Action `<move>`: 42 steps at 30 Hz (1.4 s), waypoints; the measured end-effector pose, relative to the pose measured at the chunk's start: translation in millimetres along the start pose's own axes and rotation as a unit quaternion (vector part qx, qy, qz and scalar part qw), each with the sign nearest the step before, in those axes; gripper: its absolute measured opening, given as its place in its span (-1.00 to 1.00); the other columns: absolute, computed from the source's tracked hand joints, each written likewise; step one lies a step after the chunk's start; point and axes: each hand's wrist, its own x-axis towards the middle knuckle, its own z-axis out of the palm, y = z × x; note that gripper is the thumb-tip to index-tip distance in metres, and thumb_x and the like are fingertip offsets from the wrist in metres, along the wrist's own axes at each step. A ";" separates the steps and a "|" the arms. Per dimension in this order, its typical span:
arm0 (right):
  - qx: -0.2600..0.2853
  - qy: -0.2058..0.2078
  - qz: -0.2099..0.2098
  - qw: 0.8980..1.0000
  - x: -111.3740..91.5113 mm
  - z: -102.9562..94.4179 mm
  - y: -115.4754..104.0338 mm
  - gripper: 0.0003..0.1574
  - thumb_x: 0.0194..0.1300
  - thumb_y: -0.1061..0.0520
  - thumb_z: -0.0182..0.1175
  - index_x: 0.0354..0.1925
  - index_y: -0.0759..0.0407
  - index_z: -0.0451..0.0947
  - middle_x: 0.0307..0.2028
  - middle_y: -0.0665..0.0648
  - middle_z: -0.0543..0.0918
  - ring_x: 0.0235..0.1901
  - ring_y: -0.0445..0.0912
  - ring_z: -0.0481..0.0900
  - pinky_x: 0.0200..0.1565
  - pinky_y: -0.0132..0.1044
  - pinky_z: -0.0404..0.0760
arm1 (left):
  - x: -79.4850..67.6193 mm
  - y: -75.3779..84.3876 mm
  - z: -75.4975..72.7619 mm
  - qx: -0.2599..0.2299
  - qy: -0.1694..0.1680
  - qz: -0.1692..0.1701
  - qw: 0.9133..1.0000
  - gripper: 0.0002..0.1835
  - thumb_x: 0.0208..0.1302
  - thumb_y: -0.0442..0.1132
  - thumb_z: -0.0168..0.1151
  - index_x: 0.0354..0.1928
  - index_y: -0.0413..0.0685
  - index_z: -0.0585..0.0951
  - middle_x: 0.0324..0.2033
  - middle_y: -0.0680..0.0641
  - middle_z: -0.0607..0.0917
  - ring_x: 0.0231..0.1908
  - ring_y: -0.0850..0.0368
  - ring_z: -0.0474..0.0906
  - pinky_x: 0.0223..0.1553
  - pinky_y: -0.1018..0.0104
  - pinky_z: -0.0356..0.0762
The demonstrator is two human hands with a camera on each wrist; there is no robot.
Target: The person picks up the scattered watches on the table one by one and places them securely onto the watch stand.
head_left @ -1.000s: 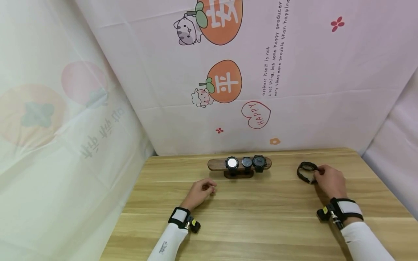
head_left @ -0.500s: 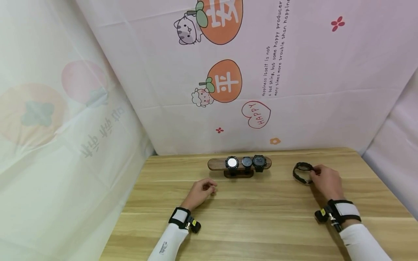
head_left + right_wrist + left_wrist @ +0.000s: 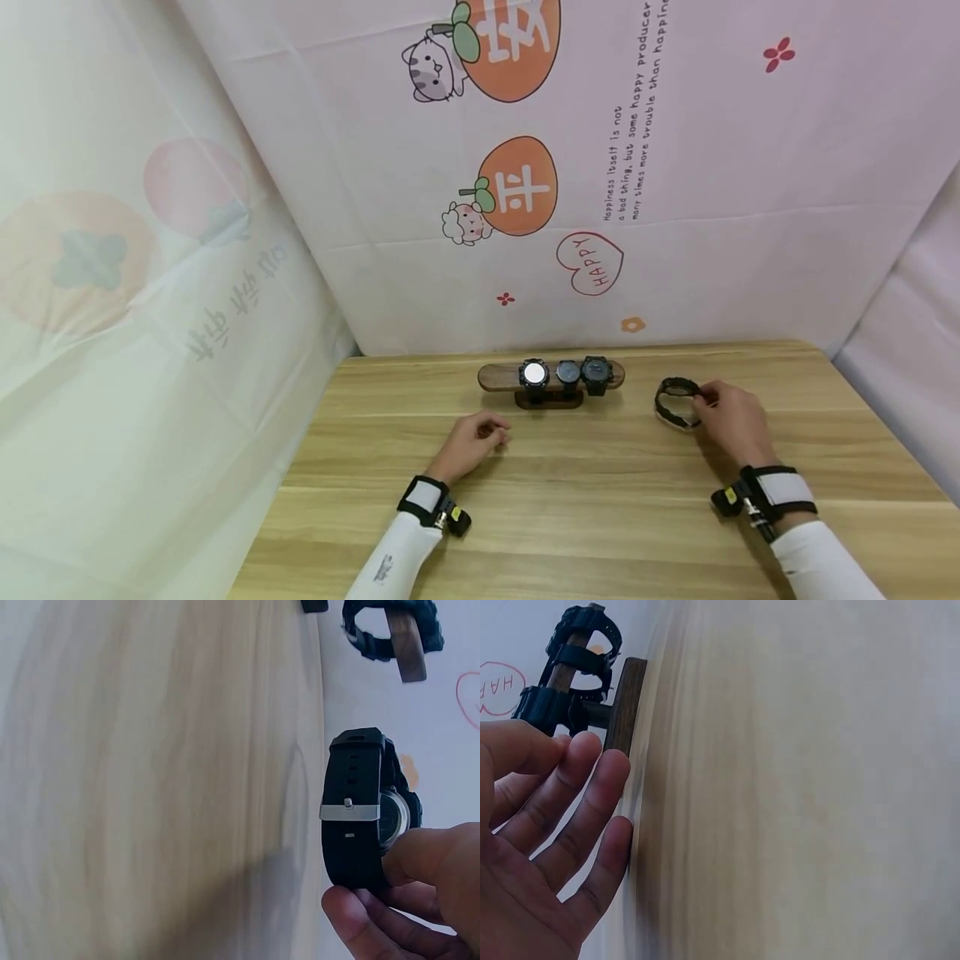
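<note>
On the right side of the table, my right hand (image 3: 737, 421) pinches a black wristwatch (image 3: 354, 825) by its strap. The strap is buckled into a loop, and its silver buckle faces the right wrist camera. My left hand (image 3: 467, 446) holds nothing; its fingers are loosely bent, just in front of a dark wooden watch stand (image 3: 495, 379). Three black watches sit on the stand's bar: one with a bright white face (image 3: 534, 374), a smaller dark watch (image 3: 567, 372) and a larger dark watch (image 3: 597, 372) at the right. In the left wrist view their straps loop round the bar.
The wood-grain table (image 3: 570, 517) ends at a white printed cloth (image 3: 420, 292) behind the stand. More cloth (image 3: 112, 400) hangs along the left side and the right. Each wrist wears a strapped camera.
My right hand has carried the wristwatch leftward, toward the stand. My left hand has shifted slightly right; the watches on the stand have not moved.
</note>
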 end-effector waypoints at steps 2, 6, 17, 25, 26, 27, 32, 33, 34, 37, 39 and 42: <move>0.006 -0.004 -0.005 1.000 -1.3 0.5 -4.0 -0.66 0.33 0.14 0.17 -0.10 0.43 0.56 -0.32 0.35 0.66 -0.44 0.05 0.57 -0.54 -0.17 0.56 | 0.6 3.0 1.4 0.003 -0.001 -0.003 1.000 -0.83 0.37 -0.23 0.18 -0.09 -0.11 0.65 -0.30 -0.06 0.74 -0.31 0.14 0.64 -0.34 0.34 0.65; 0.017 -0.014 -0.010 1.000 -4.8 1.6 -14.2 -0.66 0.34 0.14 0.17 -0.09 0.42 0.56 -0.31 0.33 0.66 -0.43 0.03 0.58 -0.54 -0.19 0.58 | 2.8 5.4 5.2 0.003 -0.001 -0.006 1.000 -0.84 0.36 -0.25 0.18 -0.09 -0.08 0.66 -0.30 -0.04 0.74 -0.32 0.15 0.64 -0.33 0.36 0.66; 0.027 -0.014 -0.035 0.999 -12.5 9.0 -36.0 -0.74 0.30 0.16 0.19 -0.16 0.36 0.60 -0.33 0.27 0.68 -0.43 0.02 0.59 -0.49 -0.14 0.60 | 7.3 9.9 18.8 0.002 -0.002 0.002 1.000 -0.81 0.37 -0.25 0.17 -0.07 -0.12 0.66 -0.33 -0.01 0.73 -0.35 0.17 0.63 -0.38 0.37 0.65; 0.041 -0.049 -0.030 0.998 -17.1 18.8 -45.4 -0.69 0.32 0.14 0.19 -0.10 0.36 0.58 -0.29 0.29 0.67 -0.54 -0.11 0.55 -0.60 -0.28 0.57 | 10.1 14.9 27.8 -0.007 0.004 0.006 1.000 -0.79 0.35 -0.21 0.19 -0.07 -0.12 0.66 -0.36 -0.01 0.72 -0.36 0.11 0.63 -0.40 0.37 0.65; 0.042 -0.052 -0.027 0.997 -17.5 19.8 -46.3 -0.69 0.32 0.14 0.19 -0.10 0.36 0.58 -0.29 0.29 0.67 -0.54 -0.11 0.55 -0.61 -0.28 0.57 | 10.9 15.5 29.3 -0.008 0.003 0.006 1.000 -0.78 0.35 -0.21 0.18 -0.06 -0.13 0.65 -0.35 -0.01 0.72 -0.36 0.11 0.63 -0.40 0.38 0.65; 0.041 -0.053 -0.026 0.997 -17.8 20.7 -47.5 -0.70 0.32 0.13 0.19 -0.10 0.35 0.58 -0.29 0.28 0.67 -0.54 -0.11 0.54 -0.60 -0.28 0.57 | 11.6 16.1 30.8 -0.008 0.003 0.005 1.000 -0.78 0.35 -0.21 0.18 -0.06 -0.13 0.65 -0.35 -0.01 0.72 -0.35 0.12 0.63 -0.40 0.38 0.65; 0.046 -0.068 -0.015 0.996 -19.6 25.8 -53.5 -0.68 0.32 0.12 0.18 -0.07 0.33 0.57 -0.28 0.25 0.66 -0.55 -0.12 0.53 -0.60 -0.27 0.56 | 13.9 19.8 37.6 -0.014 0.001 0.006 1.000 -0.77 0.36 -0.20 0.17 -0.05 -0.15 0.65 -0.35 -0.01 0.72 -0.35 0.13 0.63 -0.40 0.38 0.65; 0.046 -0.068 -0.015 0.997 -19.8 27.2 -54.9 -0.68 0.32 0.12 0.18 -0.07 0.32 0.58 -0.28 0.24 0.67 -0.54 -0.12 0.53 -0.60 -0.27 0.56 | 14.1 20.2 38.8 -0.015 0.001 0.006 1.000 -0.77 0.36 -0.20 0.17 -0.05 -0.14 0.65 -0.35 0.00 0.72 -0.35 0.14 0.63 -0.40 0.38 0.65; 0.046 -0.067 -0.016 0.997 -20.0 28.6 -56.3 -0.68 0.31 0.12 0.19 -0.07 0.32 0.58 -0.29 0.24 0.67 -0.53 -0.11 0.53 -0.60 -0.27 0.56 | 14.4 20.6 40.1 -0.017 0.001 0.007 1.000 -0.78 0.36 -0.20 0.18 -0.06 -0.14 0.65 -0.36 0.01 0.72 -0.36 0.14 0.63 -0.41 0.39 0.65; 0.045 -0.063 -0.025 0.997 -20.2 33.8 -60.1 -0.70 0.30 0.13 0.20 -0.09 0.32 0.60 -0.31 0.22 0.67 -0.50 -0.11 0.54 -0.57 -0.28 0.56 | 15.7 20.9 44.1 -0.020 0.005 0.015 1.000 -0.79 0.35 -0.20 0.19 -0.07 -0.13 0.66 -0.37 0.05 0.71 -0.37 0.16 0.62 -0.41 0.39 0.65; 0.043 -0.057 -0.034 0.997 -20.7 37.2 -63.0 -0.72 0.29 0.15 0.21 -0.11 0.32 0.61 -0.32 0.21 0.67 -0.49 -0.11 0.55 -0.55 -0.28 0.56 | 17.2 20.7 47.0 -0.021 0.010 0.021 1.000 -0.79 0.34 -0.20 0.19 -0.08 -0.12 0.66 -0.38 0.08 0.70 -0.38 0.17 0.62 -0.40 0.39 0.65; 0.043 -0.055 -0.042 0.997 -22.0 41.6 -68.0 -0.73 0.28 0.15 0.21 -0.13 0.31 0.61 -0.35 0.18 0.67 -0.48 -0.10 0.55 -0.54 -0.28 0.56 | 20.2 20.8 51.3 -0.015 0.018 0.020 1.000 -0.80 0.34 -0.17 0.19 -0.10 -0.07 0.67 -0.39 0.12 0.69 -0.38 0.22 0.61 -0.37 0.40 0.65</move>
